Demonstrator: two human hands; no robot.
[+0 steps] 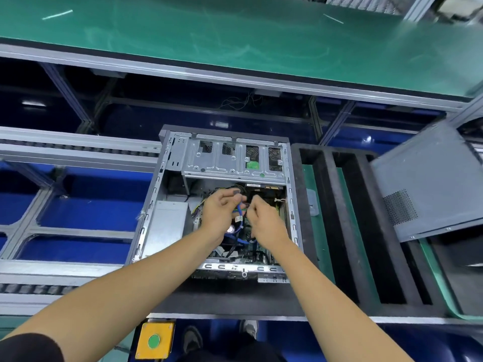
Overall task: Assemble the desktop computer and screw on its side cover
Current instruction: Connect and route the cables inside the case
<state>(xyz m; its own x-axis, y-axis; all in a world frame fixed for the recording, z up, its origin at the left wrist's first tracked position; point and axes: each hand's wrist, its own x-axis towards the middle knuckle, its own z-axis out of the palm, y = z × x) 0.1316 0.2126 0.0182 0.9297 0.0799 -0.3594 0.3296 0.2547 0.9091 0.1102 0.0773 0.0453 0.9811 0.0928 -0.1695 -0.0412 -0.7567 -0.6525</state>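
while the open computer case (224, 199) lies on its side on the black foam tray (347, 220), both hands reach inside it: the left hand (222, 210) and right hand (264, 220) each pinch the blue cable (239, 211) between them above the motherboard. the side cover (428, 184) leans well apart, to the right.

The open grey computer case (224, 199) lies on its side, side cover (428, 184) propped tilted right.
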